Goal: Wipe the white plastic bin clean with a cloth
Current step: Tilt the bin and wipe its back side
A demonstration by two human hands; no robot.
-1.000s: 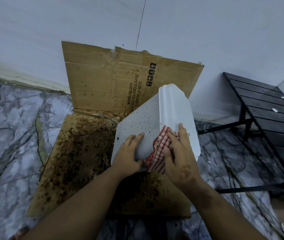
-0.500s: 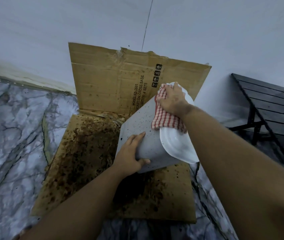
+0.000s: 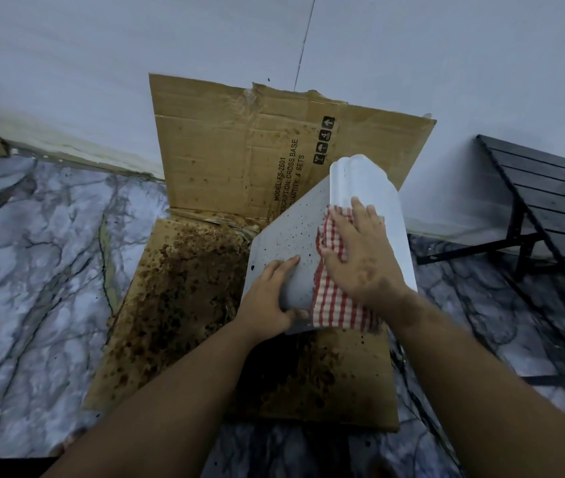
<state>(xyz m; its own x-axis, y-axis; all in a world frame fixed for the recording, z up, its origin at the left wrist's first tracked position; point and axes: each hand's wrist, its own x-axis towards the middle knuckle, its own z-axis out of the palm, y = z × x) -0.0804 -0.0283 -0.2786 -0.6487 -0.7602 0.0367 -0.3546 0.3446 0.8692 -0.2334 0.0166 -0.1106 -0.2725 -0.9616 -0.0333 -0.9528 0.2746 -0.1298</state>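
The white plastic bin (image 3: 291, 236) is tipped on its side above the stained cardboard, its left face speckled with dark spots. My left hand (image 3: 269, 298) grips the bin's near lower edge and holds it up. My right hand (image 3: 360, 253) lies flat on a red-and-white checked cloth (image 3: 334, 305) and presses it against the bin's upper ridge. The cloth's lower end hangs over the bin's near edge.
A flattened, brown-stained cardboard box (image 3: 188, 305) lies on the marble floor (image 3: 32, 270), its back flap leaning on the white wall (image 3: 170, 46). A black slatted table (image 3: 550, 201) stands at the right, close to the bin.
My right hand has slid the cloth from the bin's far top end back down toward me along the ridge. The left hand has kept its hold.
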